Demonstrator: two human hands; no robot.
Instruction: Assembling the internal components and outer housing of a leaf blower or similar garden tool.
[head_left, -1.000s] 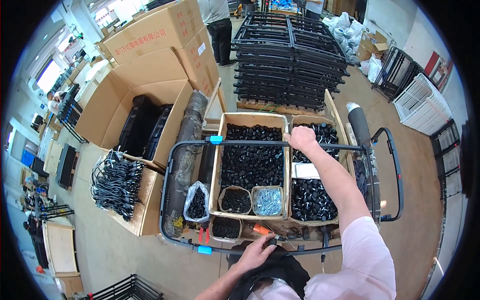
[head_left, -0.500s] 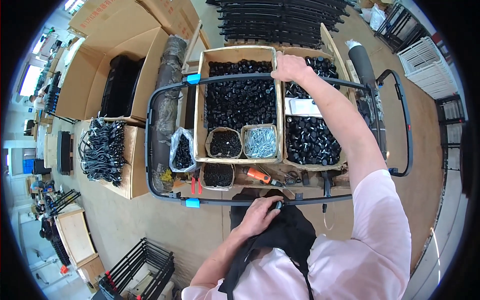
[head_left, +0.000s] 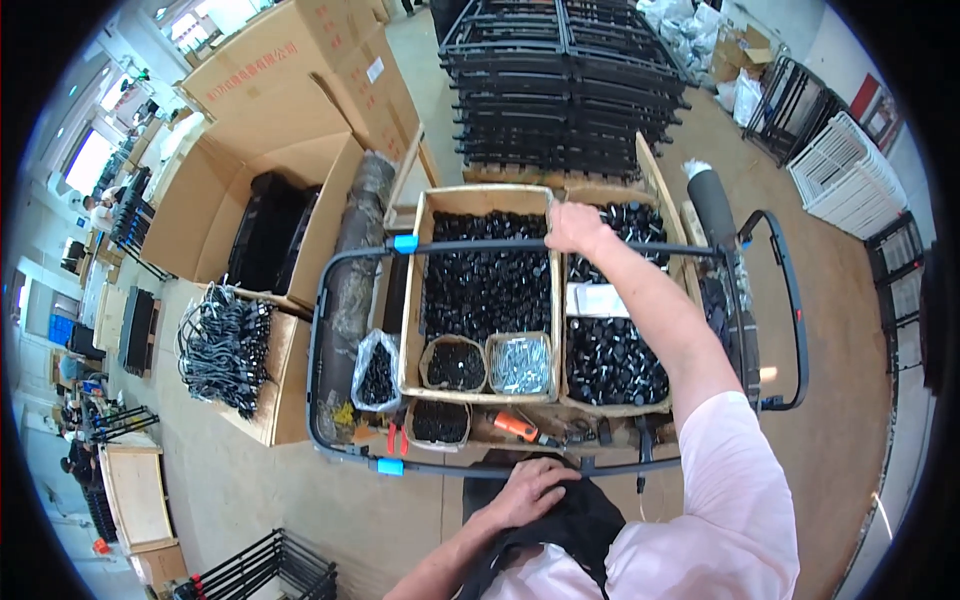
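A large black tubular metal frame with rounded corners lies across the wooden parts boxes, with pieces of blue tape on its left side. My right hand is closed around its far rail, above the wall between the two main boxes. At the near rail, close to my body, my left hand has its fingers curled onto the bar; whether a small part is under them is hidden. Below the frame, the left wooden box holds many black plastic caps, and the right box holds black round-headed bolts.
Smaller tubs of black pieces and silver screws sit in and before the left box. An orange power screwdriver and red-handled pliers lie at the near edge. Bundled black cables and cardboard boxes stand left; stacked black frames stand beyond.
My view has tilted up, so everything sits lower in the picture. Both hands stay at the same rails. A small dark round piece at my left fingertips no longer shows.
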